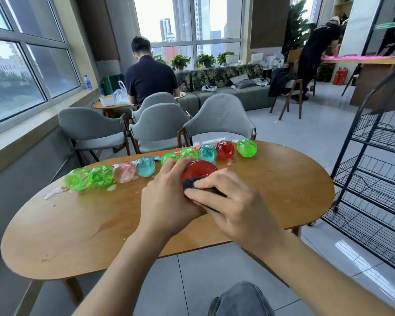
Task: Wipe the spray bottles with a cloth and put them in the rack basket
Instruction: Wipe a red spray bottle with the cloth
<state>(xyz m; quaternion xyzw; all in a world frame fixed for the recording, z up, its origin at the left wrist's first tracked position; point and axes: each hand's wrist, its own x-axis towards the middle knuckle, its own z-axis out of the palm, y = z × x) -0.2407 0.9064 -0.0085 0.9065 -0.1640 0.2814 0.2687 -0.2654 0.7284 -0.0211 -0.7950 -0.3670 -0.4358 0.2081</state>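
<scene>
My left hand has its grip wrapped round a red spray bottle, fingers curled over its top side, holding it above the desk with its round base turned toward the far edge. My right hand presses a dark cloth against the near side of that bottle, fingers laid fairly flat over the cloth with the thumb tucked below; the grip there is on the cloth, not on the bottle itself. Behind the held bottle, a row of bottles lies on its side along the far edge of the desk: two green ones at the left, touching each other, then a pink one, a teal one, two more green ones partly hidden by my left hand, another teal one, a red one and a last green one. Small white foamy spots sit on the desk just in front of the left end of the row. The black wire rack stands on the floor just beside the right end of the desk, its basket shelves stacked one over another. Grey chairs stand beyond the desk.
</scene>
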